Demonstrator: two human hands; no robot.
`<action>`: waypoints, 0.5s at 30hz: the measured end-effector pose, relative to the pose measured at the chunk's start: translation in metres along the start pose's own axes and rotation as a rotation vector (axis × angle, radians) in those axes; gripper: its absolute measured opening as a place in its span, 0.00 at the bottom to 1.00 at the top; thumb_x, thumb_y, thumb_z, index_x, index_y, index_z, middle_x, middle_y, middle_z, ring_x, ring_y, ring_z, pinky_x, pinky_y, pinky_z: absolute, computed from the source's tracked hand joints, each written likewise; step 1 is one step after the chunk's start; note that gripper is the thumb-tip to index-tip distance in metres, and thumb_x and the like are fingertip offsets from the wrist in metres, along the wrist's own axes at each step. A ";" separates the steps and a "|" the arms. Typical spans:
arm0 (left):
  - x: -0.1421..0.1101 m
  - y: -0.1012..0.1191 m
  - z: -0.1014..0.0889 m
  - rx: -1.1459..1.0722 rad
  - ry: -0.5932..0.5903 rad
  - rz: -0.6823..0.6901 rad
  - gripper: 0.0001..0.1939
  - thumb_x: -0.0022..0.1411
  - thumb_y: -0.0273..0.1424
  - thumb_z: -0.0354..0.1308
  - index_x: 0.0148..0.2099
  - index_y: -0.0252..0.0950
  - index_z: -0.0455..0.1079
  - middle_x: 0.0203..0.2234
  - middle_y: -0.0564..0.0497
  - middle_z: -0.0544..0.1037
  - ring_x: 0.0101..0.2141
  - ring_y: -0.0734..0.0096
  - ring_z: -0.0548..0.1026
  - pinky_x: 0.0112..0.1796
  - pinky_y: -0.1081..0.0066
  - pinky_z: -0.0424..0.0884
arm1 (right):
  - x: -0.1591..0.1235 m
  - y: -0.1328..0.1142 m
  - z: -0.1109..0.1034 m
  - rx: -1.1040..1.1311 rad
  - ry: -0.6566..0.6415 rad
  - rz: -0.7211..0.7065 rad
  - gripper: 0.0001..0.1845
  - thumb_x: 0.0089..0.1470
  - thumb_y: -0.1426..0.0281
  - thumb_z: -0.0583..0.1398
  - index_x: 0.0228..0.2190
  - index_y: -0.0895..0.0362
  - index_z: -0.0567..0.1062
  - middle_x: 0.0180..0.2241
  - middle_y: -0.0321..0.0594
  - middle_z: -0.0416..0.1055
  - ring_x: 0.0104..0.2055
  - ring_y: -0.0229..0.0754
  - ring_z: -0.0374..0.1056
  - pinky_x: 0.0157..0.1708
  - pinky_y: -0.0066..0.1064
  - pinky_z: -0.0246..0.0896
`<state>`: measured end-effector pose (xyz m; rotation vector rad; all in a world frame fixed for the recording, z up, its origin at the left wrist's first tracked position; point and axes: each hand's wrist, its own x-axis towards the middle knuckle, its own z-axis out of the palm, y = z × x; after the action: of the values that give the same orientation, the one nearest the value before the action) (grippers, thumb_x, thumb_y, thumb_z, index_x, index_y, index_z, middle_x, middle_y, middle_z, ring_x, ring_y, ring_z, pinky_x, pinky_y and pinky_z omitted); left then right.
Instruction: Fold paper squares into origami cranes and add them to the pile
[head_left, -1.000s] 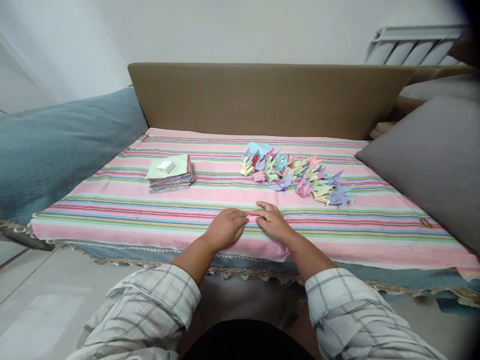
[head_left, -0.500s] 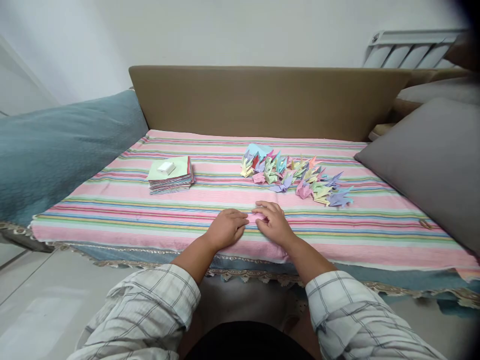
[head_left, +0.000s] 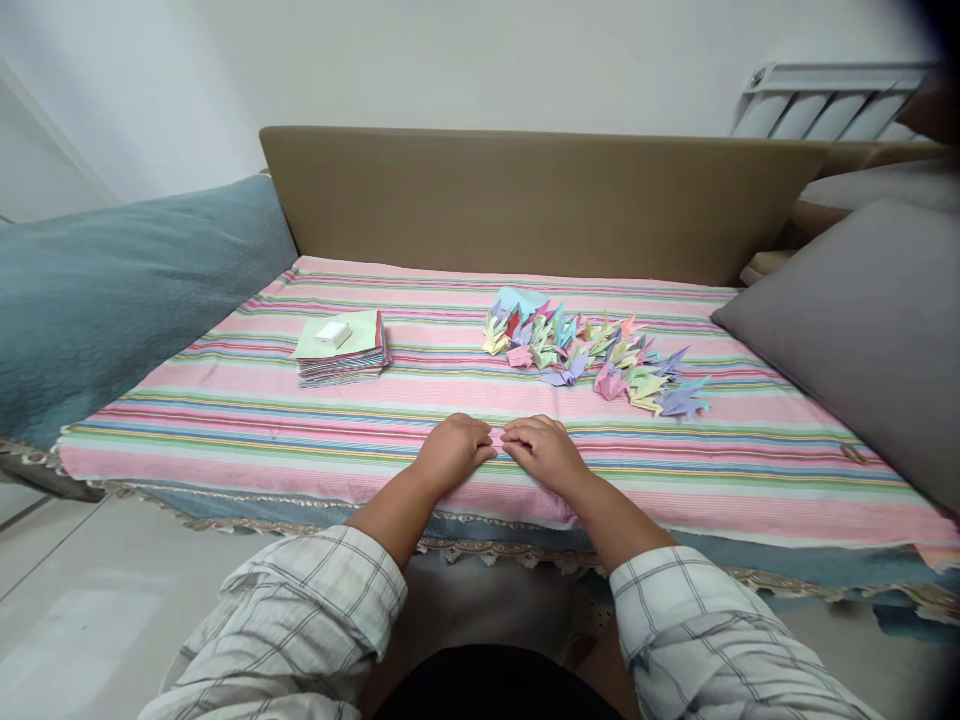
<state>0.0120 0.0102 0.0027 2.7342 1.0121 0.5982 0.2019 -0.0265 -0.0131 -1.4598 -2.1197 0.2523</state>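
Observation:
Between my fingertips, close to the front of the striped cloth [head_left: 247, 470], is a small pink piece of folded paper [head_left: 496, 438], mostly covered by my hands. My left hand [head_left: 454, 452] pinches its left side, fingers pressed together. On the opposite side my right hand [head_left: 546, 452] is closed on it, thumb under the bent fingers. The two hands nearly meet. Beyond them lies a group of several folded paper cranes [head_left: 570, 360] in pink, green, yellow, purple and blue. A light blue paper [head_left: 520, 299] lies behind the cranes.
A stack of coloured paper [head_left: 341, 368] with a white block [head_left: 333, 334] on top sits at left. A blue-covered armrest [head_left: 142, 270] bounds the left side, a grey cushion [head_left: 862, 320] the right, a brown backrest [head_left: 510, 200] the rear. A small brown object [head_left: 853, 454] lies at right.
My right hand's fingers, which were spread above the pink paper, have drawn in and closed on it. My left hand stays nearly in place. The view has shifted slightly.

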 end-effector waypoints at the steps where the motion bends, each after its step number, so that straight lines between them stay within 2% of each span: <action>1: 0.000 0.000 -0.001 0.006 -0.003 -0.008 0.05 0.56 0.33 0.60 0.31 0.38 0.75 0.34 0.48 0.79 0.40 0.62 0.74 0.43 0.64 0.67 | 0.000 -0.001 0.000 0.001 0.001 0.004 0.08 0.54 0.67 0.59 0.35 0.50 0.78 0.42 0.38 0.75 0.44 0.43 0.65 0.44 0.37 0.54; 7: 0.003 0.008 -0.003 0.047 0.010 -0.095 0.11 0.59 0.34 0.54 0.27 0.37 0.72 0.26 0.48 0.76 0.34 0.64 0.73 0.39 0.66 0.66 | 0.001 -0.009 -0.004 0.010 0.022 0.042 0.09 0.56 0.66 0.56 0.31 0.51 0.77 0.40 0.35 0.75 0.43 0.41 0.65 0.43 0.34 0.52; 11: 0.005 0.013 -0.002 0.093 0.058 -0.181 0.08 0.57 0.34 0.56 0.29 0.37 0.71 0.25 0.49 0.75 0.32 0.64 0.71 0.35 0.67 0.65 | 0.005 -0.016 -0.004 -0.013 0.050 0.124 0.10 0.55 0.66 0.55 0.29 0.53 0.76 0.33 0.36 0.75 0.38 0.41 0.65 0.41 0.34 0.51; 15: 0.006 0.014 -0.002 0.094 0.027 -0.139 0.08 0.58 0.32 0.56 0.28 0.37 0.71 0.24 0.50 0.75 0.32 0.65 0.71 0.37 0.67 0.65 | 0.008 -0.017 0.001 -0.028 0.086 0.186 0.08 0.55 0.66 0.56 0.31 0.52 0.75 0.32 0.37 0.74 0.38 0.42 0.65 0.41 0.34 0.52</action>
<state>0.0229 0.0035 0.0105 2.7126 1.2546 0.5795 0.1852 -0.0263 -0.0040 -1.6568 -1.9286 0.2248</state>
